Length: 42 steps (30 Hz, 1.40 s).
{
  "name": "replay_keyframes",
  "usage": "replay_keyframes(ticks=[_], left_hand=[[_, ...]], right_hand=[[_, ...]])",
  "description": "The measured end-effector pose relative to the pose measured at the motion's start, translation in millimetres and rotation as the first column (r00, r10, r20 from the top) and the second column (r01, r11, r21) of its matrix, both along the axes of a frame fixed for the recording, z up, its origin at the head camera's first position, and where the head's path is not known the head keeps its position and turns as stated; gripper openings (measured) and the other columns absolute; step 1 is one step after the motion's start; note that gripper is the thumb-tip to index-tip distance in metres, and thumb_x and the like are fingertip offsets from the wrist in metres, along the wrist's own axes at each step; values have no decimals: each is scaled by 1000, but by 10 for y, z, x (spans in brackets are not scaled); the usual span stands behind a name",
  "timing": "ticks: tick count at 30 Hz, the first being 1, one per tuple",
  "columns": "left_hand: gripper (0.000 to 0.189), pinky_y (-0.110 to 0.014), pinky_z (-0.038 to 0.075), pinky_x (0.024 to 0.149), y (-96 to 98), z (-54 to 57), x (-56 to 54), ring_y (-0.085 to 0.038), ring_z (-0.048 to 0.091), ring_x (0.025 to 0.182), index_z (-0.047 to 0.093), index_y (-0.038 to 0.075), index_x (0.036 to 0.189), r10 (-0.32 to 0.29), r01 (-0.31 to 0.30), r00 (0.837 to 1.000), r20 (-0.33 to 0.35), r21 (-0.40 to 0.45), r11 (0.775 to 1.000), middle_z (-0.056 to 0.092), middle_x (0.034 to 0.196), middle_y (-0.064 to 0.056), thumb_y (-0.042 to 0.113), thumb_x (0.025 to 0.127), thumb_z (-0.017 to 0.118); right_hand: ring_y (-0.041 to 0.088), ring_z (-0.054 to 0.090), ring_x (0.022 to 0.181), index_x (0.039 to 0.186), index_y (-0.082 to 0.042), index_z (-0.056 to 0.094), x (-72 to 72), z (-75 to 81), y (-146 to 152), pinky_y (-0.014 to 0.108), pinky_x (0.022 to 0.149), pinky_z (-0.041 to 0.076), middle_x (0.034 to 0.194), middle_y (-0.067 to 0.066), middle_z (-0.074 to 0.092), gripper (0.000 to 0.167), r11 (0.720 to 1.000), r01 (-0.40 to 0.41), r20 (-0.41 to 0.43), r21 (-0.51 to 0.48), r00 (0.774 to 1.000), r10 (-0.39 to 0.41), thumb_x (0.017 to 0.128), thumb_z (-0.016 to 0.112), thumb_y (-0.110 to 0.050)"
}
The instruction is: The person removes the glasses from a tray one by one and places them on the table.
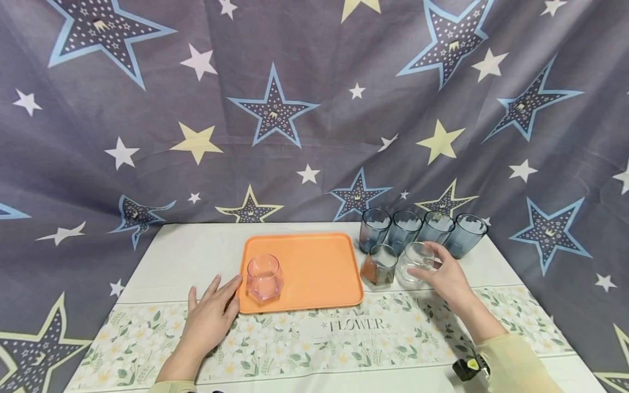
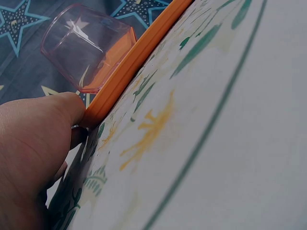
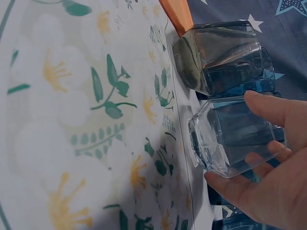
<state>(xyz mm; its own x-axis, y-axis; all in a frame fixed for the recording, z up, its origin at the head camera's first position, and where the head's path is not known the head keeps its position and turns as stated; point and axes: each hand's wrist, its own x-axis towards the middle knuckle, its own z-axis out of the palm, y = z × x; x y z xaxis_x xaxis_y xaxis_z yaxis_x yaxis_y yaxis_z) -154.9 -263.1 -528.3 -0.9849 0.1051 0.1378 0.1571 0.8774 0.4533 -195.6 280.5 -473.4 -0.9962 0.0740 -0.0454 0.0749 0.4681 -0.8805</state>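
My right hand [image 1: 448, 275] holds a clear glass [image 1: 416, 261] upright, thumb on one side and fingers round the other. In the right wrist view that clear glass [image 3: 230, 136] has a faceted base, close over the white table surface. Beside it stands a grey-tinted glass [image 1: 380, 266]. My left hand [image 1: 211, 314] lies at the left edge of an orange tray [image 1: 314, 273], its fingers extended and touching the rim. A pink-tinted glass [image 1: 264, 278] stands on the tray's left part; the left wrist view shows the thumb by the tray corner near this pink-tinted glass [image 2: 88, 48].
Several blue glasses [image 1: 405, 229] stand in a row behind the grey and clear ones. A white cloth with a floral band [image 1: 314, 338] covers the table. A starry curtain [image 1: 295, 164] hangs right behind the table's back edge.
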Motion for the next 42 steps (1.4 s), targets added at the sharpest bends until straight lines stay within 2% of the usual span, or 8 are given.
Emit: replay_keyframes(ticks=[19,27,32,38,42], left_hand=[[52,-81,-4,125,-2,16,1,-46,32,162,53,14,166,-5,5,1000,-3,-9,1000,56,165,-7,26,116,56],[52,-81,-5,125,-1,19,5,-46,32,162,53,14,166,-4,4,1000,1,-7,1000,56,165,-7,26,116,57],[52,-81,-4,124,1,23,11,-46,32,162,54,13,165,-7,7,1000,-3,-6,1000,56,165,-7,26,116,57],[52,-82,-4,124,4,29,18,-46,32,162,53,13,166,-8,8,1000,-5,0,1000,56,165,-7,25,115,57],[52,-81,-5,124,6,23,20,-47,31,162,53,13,166,-6,6,1000,6,-1,1000,55,166,-7,25,115,57]], right_hand=[[57,33,154,176,-8,22,9,-11,-19,65,114,48,176,26,26,101,1000,3,16,-14,1000,-3,100,87,-23],[56,37,151,176,-6,17,14,-26,16,61,109,51,177,29,22,104,999,-24,18,-23,1000,25,100,86,-24],[55,36,152,176,-6,17,21,-28,17,62,110,50,177,29,21,103,999,-32,20,-24,999,33,101,86,-24],[61,30,155,176,-6,15,29,0,23,70,116,45,176,32,19,104,999,-45,6,-13,999,45,101,85,-22],[56,29,158,175,-3,18,45,79,3,69,124,35,175,31,27,105,999,-44,-72,13,996,45,98,88,-19]])
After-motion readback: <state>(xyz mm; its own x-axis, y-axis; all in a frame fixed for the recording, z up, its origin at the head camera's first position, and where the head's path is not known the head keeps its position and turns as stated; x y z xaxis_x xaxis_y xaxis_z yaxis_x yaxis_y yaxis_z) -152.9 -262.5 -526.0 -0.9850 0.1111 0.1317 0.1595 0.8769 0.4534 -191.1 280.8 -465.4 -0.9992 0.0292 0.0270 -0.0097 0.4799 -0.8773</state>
